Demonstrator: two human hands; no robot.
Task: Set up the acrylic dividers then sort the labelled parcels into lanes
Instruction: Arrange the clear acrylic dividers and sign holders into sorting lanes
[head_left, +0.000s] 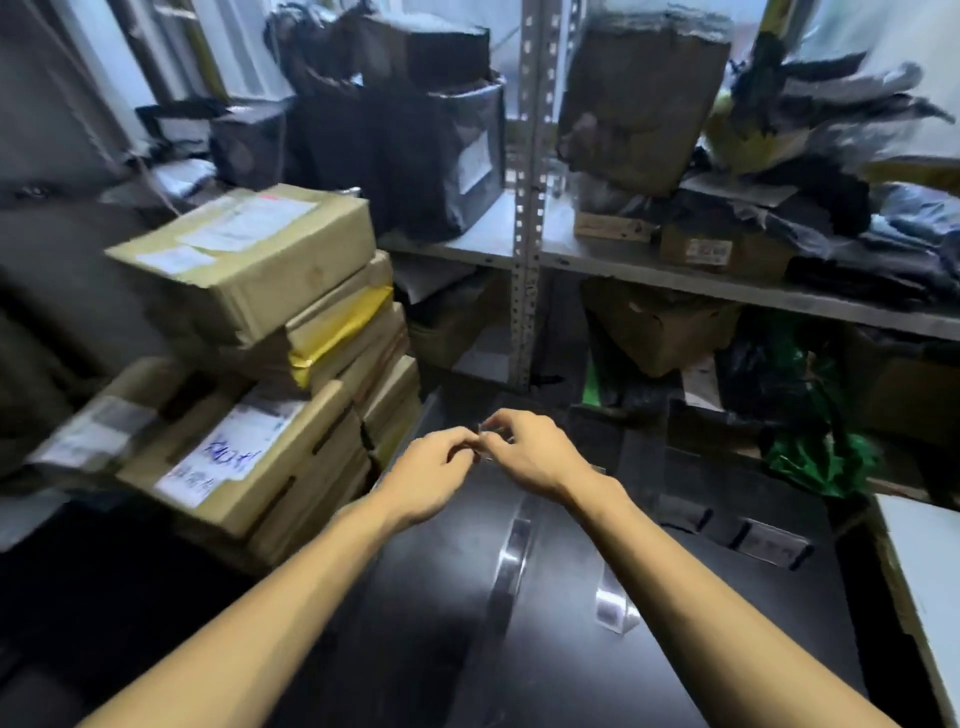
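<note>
Fingers of left hand and right hand curled together, pinching one small clear acrylic piece, centre of frame, above the far edge of the table. I note the table is dark and glossy. Two more acrylic dividers lie on it below the wrists. Labelled cardboard parcels stacked at left, beside the table. Metal shelf across upper right, carrying black bags and boxes. Green bag at right. Frame is blurred.
</note>
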